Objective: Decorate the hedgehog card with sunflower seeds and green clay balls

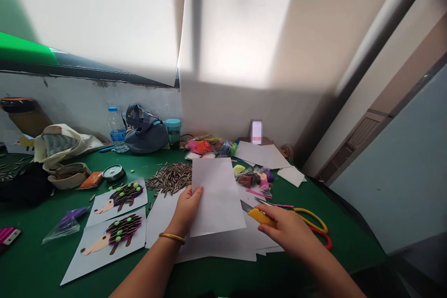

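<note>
Left hand (186, 209) pinching a white paper sheet (218, 195) above the middle of the desk (342, 237), long axis running away from the front edge; right hand's fingers (284, 223) closed around a yellow-handled cutter (260, 217), its blade just beside the sheet's right edge.

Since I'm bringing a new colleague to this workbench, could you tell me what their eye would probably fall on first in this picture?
Two paper hedgehog collages with dark, green-dotted bodies stand out at the left of the green table, next to a heap of striped sunflower seeds. At the centre, the left hand holds up a white paper sheet, while the right hand grips a yellow-handled knife.
</note>
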`<state>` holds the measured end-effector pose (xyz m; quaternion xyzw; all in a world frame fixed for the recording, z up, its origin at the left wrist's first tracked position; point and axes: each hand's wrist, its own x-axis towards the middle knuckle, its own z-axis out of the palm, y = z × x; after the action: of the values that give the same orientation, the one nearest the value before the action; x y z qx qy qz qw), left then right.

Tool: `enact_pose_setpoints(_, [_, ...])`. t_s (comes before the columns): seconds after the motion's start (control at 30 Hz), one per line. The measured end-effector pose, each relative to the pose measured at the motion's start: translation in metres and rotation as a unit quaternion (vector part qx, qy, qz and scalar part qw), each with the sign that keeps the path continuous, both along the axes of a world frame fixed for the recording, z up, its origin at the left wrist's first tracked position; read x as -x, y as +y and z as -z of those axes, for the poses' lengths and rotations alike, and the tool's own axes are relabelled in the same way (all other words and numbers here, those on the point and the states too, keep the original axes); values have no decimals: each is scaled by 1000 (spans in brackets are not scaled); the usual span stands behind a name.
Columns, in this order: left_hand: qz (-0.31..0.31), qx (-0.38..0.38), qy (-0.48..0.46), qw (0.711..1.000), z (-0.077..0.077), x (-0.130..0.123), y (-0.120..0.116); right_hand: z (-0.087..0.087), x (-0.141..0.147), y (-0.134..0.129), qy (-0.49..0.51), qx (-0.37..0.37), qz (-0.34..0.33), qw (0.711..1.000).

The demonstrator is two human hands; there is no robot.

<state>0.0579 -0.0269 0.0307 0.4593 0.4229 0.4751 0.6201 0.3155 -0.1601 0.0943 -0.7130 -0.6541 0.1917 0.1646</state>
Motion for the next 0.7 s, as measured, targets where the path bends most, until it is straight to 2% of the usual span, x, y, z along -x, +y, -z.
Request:
enact_pose_setpoints(0.13, [17, -9, 10, 1000, -2, -4, -5, 2, 7, 2, 12, -6, 10, 1000])
enact_pose_setpoints(0.27, [37, -10, 11, 999, -2, -10, -12, 6, 16, 11, -22, -23, 43, 999])
enact_pose_setpoints(0.5, [6, -12, -22, 1000, -1, -15, -18, 17, 24, 23, -33, -72, 73, 994])
enact_pose_setpoints(0.7, [10, -22, -24, 999, 1, -16, -18, 16, 25, 25, -33, -89, 65, 993])
